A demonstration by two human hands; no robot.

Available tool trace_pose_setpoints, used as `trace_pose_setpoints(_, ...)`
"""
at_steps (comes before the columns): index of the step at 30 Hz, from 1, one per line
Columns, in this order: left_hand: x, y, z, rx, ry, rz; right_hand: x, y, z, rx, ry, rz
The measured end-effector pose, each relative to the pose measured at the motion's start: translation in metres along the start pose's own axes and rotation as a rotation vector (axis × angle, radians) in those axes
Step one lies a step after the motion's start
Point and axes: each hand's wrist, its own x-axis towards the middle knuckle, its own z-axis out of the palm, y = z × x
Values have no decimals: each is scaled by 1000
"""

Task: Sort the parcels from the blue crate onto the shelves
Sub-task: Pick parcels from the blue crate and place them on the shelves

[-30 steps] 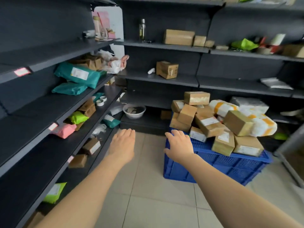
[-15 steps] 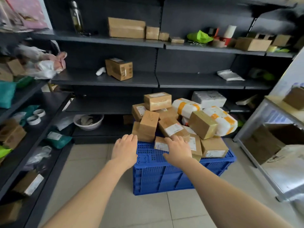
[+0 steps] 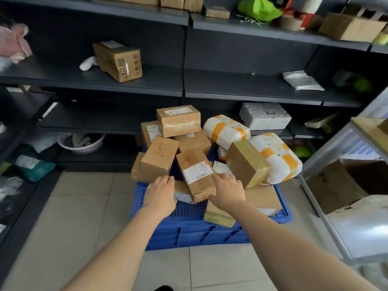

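Note:
A blue crate [image 3: 189, 234] stands on the tiled floor, piled high with parcels. Most are brown cardboard boxes, among them one with handwriting [image 3: 159, 159] and one with a white label [image 3: 196, 173]. Two white bags with orange tape [image 3: 275, 157] lie on the pile's right side. My left hand [image 3: 160, 194] reaches to the left of the labelled box, its fingers just under the handwritten box. My right hand [image 3: 227, 192] lies against the labelled box's right edge. The fingers of both hands are relaxed and grip nothing. Dark grey shelves [image 3: 182, 93] rise behind the crate.
A brown box [image 3: 118, 59] sits on the middle shelf, with a white foam parcel [image 3: 264, 115] on the shelf below. A bowl [image 3: 80, 141] and a teal bag [image 3: 34, 168] lie low at the left. A metal rack [image 3: 327, 217] holding a cardboard box [image 3: 340, 183] stands close on the right.
The view has swung right and closed in on the crate. Both hands have moved forward from the crate's near rim onto the pile, either side of the labelled box.

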Motion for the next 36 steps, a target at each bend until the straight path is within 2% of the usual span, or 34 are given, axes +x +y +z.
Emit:
trace_pose_setpoints(8, 88, 16, 51, -148, -154, -124, 95, 40, 31, 44, -139, -6)
trace_pose_setpoints(14, 132, 26, 91, -365, -284, -290, 150, 51, 58, 143, -275, 52)
trace_pose_setpoints(21, 153, 43, 120, -813, -423, -561, 180, 61, 101, 393, -358, 103)
trace_pose_setpoints(25, 150, 57, 124, -977, -337, -683, 181, 71, 108, 587, -341, 109)
trace_pose_setpoints(29, 130, 81, 115, -1052, -210, -742, 166, 87, 102, 703, -242, -15)
trace_pose_setpoints(36, 78, 138, 70, -1274, 195, -752, 131, 112, 59, 810, -28, -251)
